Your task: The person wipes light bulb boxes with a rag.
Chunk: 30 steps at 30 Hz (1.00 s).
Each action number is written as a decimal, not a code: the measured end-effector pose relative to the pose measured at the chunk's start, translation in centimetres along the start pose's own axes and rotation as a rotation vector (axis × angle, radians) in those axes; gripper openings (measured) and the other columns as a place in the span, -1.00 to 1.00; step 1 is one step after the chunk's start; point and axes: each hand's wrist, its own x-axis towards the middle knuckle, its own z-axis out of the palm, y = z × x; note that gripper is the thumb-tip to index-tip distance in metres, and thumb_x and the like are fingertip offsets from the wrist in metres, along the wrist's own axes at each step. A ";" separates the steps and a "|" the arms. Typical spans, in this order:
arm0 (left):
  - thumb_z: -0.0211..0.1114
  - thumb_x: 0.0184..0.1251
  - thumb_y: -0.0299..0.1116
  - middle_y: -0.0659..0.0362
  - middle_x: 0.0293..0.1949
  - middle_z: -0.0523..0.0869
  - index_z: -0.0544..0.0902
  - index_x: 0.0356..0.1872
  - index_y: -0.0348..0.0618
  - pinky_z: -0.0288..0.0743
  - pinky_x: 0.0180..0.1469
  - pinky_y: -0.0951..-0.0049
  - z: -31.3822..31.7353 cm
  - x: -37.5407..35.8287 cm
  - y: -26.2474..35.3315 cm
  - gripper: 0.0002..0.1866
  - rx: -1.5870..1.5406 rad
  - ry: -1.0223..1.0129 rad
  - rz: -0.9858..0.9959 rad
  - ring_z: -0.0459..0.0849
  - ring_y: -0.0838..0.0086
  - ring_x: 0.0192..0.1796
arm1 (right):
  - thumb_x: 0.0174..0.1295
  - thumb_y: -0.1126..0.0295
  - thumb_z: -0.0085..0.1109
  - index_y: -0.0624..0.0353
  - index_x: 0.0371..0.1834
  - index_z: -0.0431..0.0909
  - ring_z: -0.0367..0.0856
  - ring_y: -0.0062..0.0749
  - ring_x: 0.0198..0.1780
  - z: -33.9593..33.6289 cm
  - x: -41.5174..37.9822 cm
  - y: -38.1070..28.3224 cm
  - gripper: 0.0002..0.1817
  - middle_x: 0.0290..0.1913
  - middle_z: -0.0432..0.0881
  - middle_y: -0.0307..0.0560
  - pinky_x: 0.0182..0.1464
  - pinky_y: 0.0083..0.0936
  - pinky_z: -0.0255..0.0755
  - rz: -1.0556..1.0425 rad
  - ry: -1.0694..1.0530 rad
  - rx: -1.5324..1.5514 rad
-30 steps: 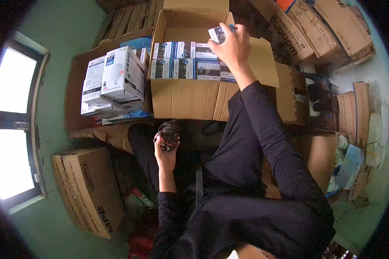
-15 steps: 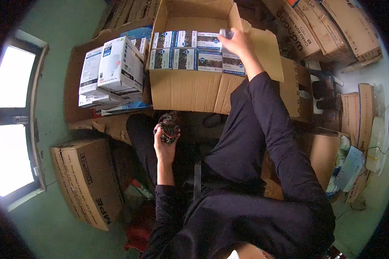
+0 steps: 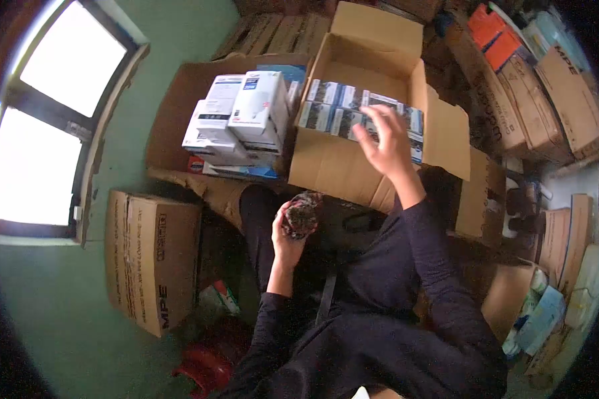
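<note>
My left hand is closed around a dark mottled wad with reddish flecks, held low above my lap; its kind I cannot make out. My right hand is raised over the front of an open cardboard box, fingers apart and nothing visible in them. Small printed boxes stand in rows inside that carton, several to a row, and my right hand hides some of them. White light bulb boxes are stacked in another carton just to the left.
An MPE carton stands on the floor at left, below a window. More cartons are piled at the upper right. A red object lies at the lower left, and flat boxes lean against the right wall.
My right hand has let go of a small greyish item at the printed boxes, opened, and drawn back toward me. My left hand keeps the dark wad. The view has turned, tilting the scene.
</note>
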 end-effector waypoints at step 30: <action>0.03 0.56 0.15 0.12 0.26 0.63 0.53 0.37 0.02 0.59 0.13 0.03 1.8 -1.8 0.9 -0.43 0.028 0.096 0.038 0.59 0.19 0.29 | 0.51 -0.18 -0.01 0.18 0.39 0.49 0.54 0.03 0.33 3.2 4.3 8.3 -0.32 0.26 0.63 0.14 0.41 -0.05 0.32 0.079 0.091 -0.041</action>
